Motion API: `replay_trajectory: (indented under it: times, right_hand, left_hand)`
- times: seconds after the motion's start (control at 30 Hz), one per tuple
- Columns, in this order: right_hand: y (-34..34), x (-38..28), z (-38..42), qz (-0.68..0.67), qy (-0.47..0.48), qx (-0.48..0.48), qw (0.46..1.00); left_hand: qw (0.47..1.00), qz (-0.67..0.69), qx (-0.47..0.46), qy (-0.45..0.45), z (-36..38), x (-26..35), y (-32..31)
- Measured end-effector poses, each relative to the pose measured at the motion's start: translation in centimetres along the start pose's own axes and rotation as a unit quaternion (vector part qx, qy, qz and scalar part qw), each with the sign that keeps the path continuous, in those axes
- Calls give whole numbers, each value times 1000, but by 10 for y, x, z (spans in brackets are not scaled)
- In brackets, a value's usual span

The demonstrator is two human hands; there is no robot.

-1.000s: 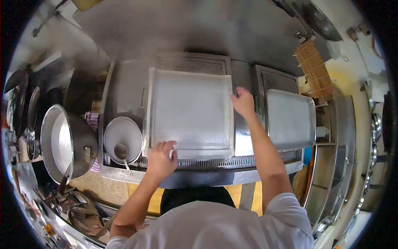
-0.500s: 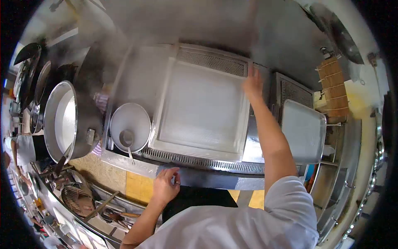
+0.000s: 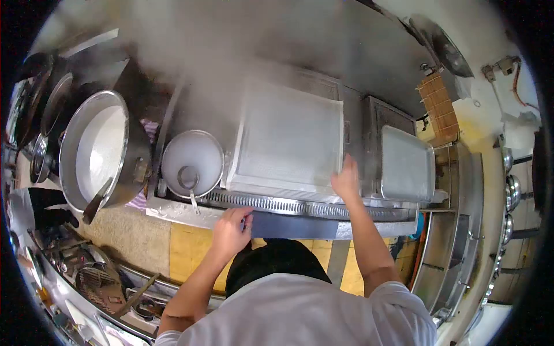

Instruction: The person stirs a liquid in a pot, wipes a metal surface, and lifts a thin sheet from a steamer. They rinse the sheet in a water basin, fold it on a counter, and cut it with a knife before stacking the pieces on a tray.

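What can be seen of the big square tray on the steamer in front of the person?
The large square white-coated metal tray lies flat on the steel steamer top, its shallow raised rim visible all round. A pale, wet-looking film covers its inside, and steam drifts over its far left corner. The right hand touches its near right corner. A round white bowl with a ladle sits just to its left; whether they touch is unclear.

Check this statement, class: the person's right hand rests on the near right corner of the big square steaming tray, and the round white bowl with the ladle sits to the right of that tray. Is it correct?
Not quite. The head view shows the bowl with its ladle sitting to the left of the square steaming tray, not the right. The right hand does rest on the tray's near right corner.
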State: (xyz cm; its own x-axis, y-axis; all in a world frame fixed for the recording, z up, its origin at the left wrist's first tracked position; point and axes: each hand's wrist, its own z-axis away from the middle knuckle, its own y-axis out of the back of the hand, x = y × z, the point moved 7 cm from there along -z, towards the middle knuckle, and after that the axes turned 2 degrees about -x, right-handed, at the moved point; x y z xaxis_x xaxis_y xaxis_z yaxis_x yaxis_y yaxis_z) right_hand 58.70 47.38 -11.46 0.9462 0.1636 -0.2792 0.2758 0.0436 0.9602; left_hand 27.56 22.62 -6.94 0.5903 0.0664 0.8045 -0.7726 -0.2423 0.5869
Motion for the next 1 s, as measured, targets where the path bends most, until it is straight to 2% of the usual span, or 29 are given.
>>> replay_trajectory:
  times: [0.1, 0.17, 0.23, 0.4, 0.5, 0.6, 0.7, 0.77, 0.83, 0.9, 0.93, 1.0]
  right_hand:
    - [-34, -48, -33, -120, 23, -102, 987]
    - [-59, -106, -41, -169, 135, -125, 968]
    - [-88, -161, -29, -271, -17, -335, 903]
    - [-149, -240, -5, -246, 2, -527, 813]
    - [-137, -245, -3, -187, 10, -518, 834]
    - [-125, -214, -5, -147, 95, -498, 849]
    - [-105, -146, -10, 68, 192, -462, 863]
    - [-103, -80, -16, 124, 301, -318, 891]
    - [-64, -19, -12, 90, 145, -268, 948]
    - [-67, 33, -11, 118, 127, -289, 941]
    - [-54, 42, -6, 65, 121, -269, 953]
    - [-27, 50, 7, -43, 123, -231, 964]
  left_hand:
    - [1000, -14, 18, -20, 12, 0, 15]
    - [1000, -22, 19, -11, 24, -1, 23]
    - [999, -26, 35, 0, 36, -2, 31]
    - [996, -9, 48, 78, 67, -10, 34]
    - [994, -3, 72, 82, 76, -10, 24]
    - [995, 4, 65, 77, 75, -1, 8]
    - [997, 0, 53, 63, 65, 15, -4]
    - [997, -1, 42, 58, 57, 25, -12]
    - [998, -1, 24, 63, 47, 36, -20]
    - [999, -1, -1, 44, 32, 60, -29]
    - [999, -3, -10, 38, 24, 71, -34]
    - [998, -11, -45, -31, 4, 92, -54]
